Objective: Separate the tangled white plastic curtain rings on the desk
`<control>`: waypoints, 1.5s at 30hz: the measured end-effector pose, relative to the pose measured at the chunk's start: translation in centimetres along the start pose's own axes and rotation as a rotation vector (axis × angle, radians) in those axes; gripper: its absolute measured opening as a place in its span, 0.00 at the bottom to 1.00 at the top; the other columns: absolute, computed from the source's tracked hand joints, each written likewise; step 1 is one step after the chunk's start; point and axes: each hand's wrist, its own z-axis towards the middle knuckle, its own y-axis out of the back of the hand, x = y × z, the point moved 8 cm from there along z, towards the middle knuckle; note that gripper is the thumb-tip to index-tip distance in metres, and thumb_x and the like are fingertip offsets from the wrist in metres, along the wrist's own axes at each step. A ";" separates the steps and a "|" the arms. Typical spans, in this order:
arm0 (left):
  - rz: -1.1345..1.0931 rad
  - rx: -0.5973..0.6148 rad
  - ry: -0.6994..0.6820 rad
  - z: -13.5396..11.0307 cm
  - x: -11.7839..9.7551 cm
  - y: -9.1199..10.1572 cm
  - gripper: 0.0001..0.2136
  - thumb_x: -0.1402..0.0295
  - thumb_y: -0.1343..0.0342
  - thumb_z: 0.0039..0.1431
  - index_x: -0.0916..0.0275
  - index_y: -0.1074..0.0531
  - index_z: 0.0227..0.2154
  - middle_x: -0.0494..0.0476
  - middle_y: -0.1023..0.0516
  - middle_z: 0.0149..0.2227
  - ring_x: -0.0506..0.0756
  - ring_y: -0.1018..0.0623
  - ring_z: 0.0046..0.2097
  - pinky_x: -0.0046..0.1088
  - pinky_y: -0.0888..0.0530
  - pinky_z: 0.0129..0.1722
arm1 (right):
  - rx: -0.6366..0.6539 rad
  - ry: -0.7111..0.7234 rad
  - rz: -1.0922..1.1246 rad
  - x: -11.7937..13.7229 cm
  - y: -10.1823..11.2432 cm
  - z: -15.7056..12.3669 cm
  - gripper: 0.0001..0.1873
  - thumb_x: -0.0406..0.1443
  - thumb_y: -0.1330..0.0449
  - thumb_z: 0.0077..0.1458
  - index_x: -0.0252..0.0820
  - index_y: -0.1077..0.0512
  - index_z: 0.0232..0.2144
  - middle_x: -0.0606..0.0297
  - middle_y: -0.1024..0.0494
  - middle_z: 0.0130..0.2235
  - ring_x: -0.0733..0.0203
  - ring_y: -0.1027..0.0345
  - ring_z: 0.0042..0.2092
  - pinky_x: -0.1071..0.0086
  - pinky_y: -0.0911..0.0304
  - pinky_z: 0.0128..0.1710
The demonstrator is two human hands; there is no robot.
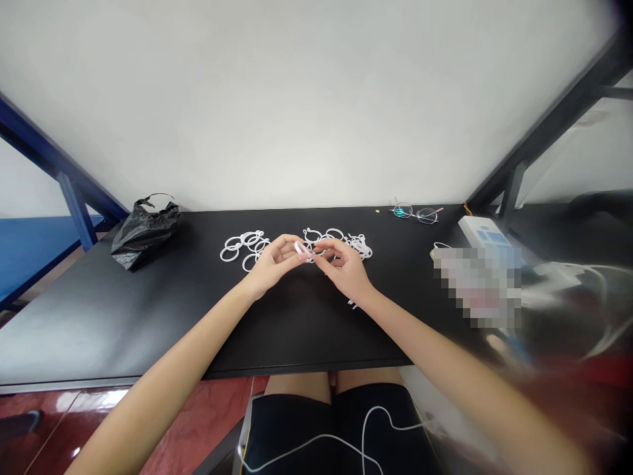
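Observation:
My left hand and my right hand meet over the middle of the black table. Both pinch a small white plastic ring between their fingertips. A pile of white rings lies just beyond my left hand. Another heap of white rings and clips lies behind my right hand, partly hidden by its fingers. A small white piece shows under my right wrist.
A crumpled black plastic bag sits at the table's left rear. Eyeglasses lie at the back right, beside a white power strip. A blurred patch covers something on the right. A white cable crosses my lap.

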 end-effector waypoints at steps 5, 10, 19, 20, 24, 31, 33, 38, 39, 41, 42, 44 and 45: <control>-0.050 -0.011 0.016 0.1 -0.2 0.1 0.15 0.60 0.37 0.56 0.61 0.29 0.43 0.56 0.20 0.40 0.56 0.20 0.45 0.44 0.27 0.54 | 0.069 0.010 0.029 -0.4 -0.6 0.0 0.12 0.42 0.35 0.53 0.44 0.26 0.39 0.61 0.22 0.40 0.61 0.28 0.36 0.73 0.36 0.24; -0.045 0.005 0.033 0.0 -0.3 -0.2 0.16 0.58 0.39 0.58 0.61 0.26 0.46 0.58 0.20 0.43 0.58 0.22 0.49 0.45 0.28 0.56 | 0.065 0.030 0.055 -0.1 -0.4 -0.1 0.12 0.43 0.34 0.52 0.44 0.25 0.38 0.61 0.22 0.38 0.62 0.29 0.34 0.72 0.35 0.24; 0.178 0.028 0.002 -0.1 -0.5 -0.5 0.18 0.55 0.43 0.60 0.61 0.27 0.47 0.59 0.22 0.45 0.59 0.23 0.48 0.41 0.26 0.51 | 0.035 -0.013 0.114 -0.6 -0.3 0.2 0.15 0.46 0.31 0.47 0.42 0.24 0.31 0.62 0.21 0.31 0.61 0.27 0.32 0.70 0.34 0.24; 0.207 0.026 -0.011 -0.1 -0.6 -0.5 0.18 0.55 0.43 0.60 0.61 0.28 0.48 0.59 0.22 0.43 0.58 0.23 0.47 0.40 0.26 0.50 | 0.037 -0.019 0.130 -0.7 -0.3 0.2 0.15 0.46 0.30 0.46 0.42 0.24 0.30 0.63 0.21 0.31 0.61 0.27 0.32 0.70 0.33 0.24; 0.270 0.025 -0.035 -0.1 -0.7 -0.5 0.16 0.55 0.43 0.60 0.61 0.27 0.43 0.57 0.23 0.41 0.57 0.24 0.44 0.37 0.27 0.47 | 0.048 -0.062 0.186 -1.0 -0.5 0.3 0.16 0.46 0.27 0.41 0.42 0.23 0.28 0.64 0.22 0.29 0.61 0.28 0.30 0.70 0.32 0.23; 0.284 0.080 -0.062 -0.1 -1.0 -0.4 0.15 0.54 0.44 0.61 0.61 0.26 0.40 0.57 0.23 0.41 0.56 0.24 0.43 0.36 0.27 0.47 | 0.060 -0.109 0.279 -1.3 -0.6 0.4 0.18 0.47 0.26 0.36 0.42 0.24 0.24 0.66 0.22 0.27 0.64 0.29 0.27 0.68 0.30 0.25; 0.294 0.086 -0.068 -0.1 -1.2 -0.5 0.14 0.55 0.45 0.62 0.61 0.25 0.39 0.57 0.23 0.41 0.56 0.24 0.43 0.35 0.27 0.47 | 0.068 -0.111 0.305 -1.4 -0.7 0.4 0.17 0.45 0.25 0.35 0.42 0.24 0.23 0.66 0.22 0.26 0.64 0.29 0.27 0.68 0.29 0.25; 0.348 0.089 -0.104 -0.2 -1.7 -0.7 0.14 0.55 0.47 0.63 0.61 0.26 0.37 0.57 0.24 0.42 0.55 0.25 0.42 0.35 0.27 0.46 | 0.088 -0.110 0.309 -1.3 -0.8 0.3 0.17 0.45 0.25 0.35 0.42 0.24 0.22 0.67 0.23 0.25 0.65 0.30 0.25 0.67 0.29 0.26; 0.349 0.092 -0.108 -0.2 -1.7 -0.8 0.14 0.55 0.47 0.63 0.61 0.26 0.37 0.57 0.24 0.42 0.55 0.25 0.42 0.35 0.27 0.46 | 0.087 -0.108 0.303 -1.3 -0.8 0.3 0.17 0.46 0.26 0.35 0.42 0.24 0.22 0.68 0.23 0.25 0.65 0.30 0.25 0.67 0.29 0.26; 0.337 0.088 -0.110 -0.1 -1.6 -0.8 0.13 0.56 0.47 0.63 0.61 0.26 0.38 0.57 0.24 0.42 0.55 0.25 0.42 0.34 0.28 0.45 | 0.080 -0.104 0.290 -1.3 -0.8 0.4 0.17 0.47 0.26 0.36 0.42 0.24 0.23 0.67 0.23 0.25 0.65 0.30 0.25 0.66 0.29 0.27; 0.327 0.078 -0.109 -0.1 -1.5 -0.7 0.13 0.56 0.46 0.63 0.61 0.27 0.39 0.57 0.24 0.41 0.55 0.25 0.42 0.34 0.27 0.45 | 0.076 -0.102 0.282 -1.4 -0.8 0.4 0.17 0.47 0.26 0.36 0.42 0.24 0.23 0.67 0.23 0.25 0.64 0.29 0.26 0.66 0.29 0.27; 0.311 0.057 -0.103 -0.1 -1.4 -0.6 0.13 0.56 0.44 0.61 0.61 0.27 0.40 0.57 0.24 0.40 0.55 0.25 0.41 0.34 0.27 0.43 | 0.076 -0.091 0.261 -1.4 -0.8 0.4 0.17 0.47 0.27 0.38 0.42 0.24 0.25 0.66 0.22 0.26 0.63 0.29 0.27 0.66 0.29 0.28; 0.312 0.047 -0.102 -0.1 -1.3 -0.5 0.13 0.56 0.43 0.60 0.61 0.28 0.40 0.57 0.24 0.40 0.55 0.24 0.40 0.34 0.27 0.42 | 0.079 -0.079 0.242 -1.3 -0.8 0.4 0.16 0.47 0.28 0.40 0.42 0.24 0.26 0.66 0.22 0.27 0.62 0.28 0.28 0.65 0.29 0.29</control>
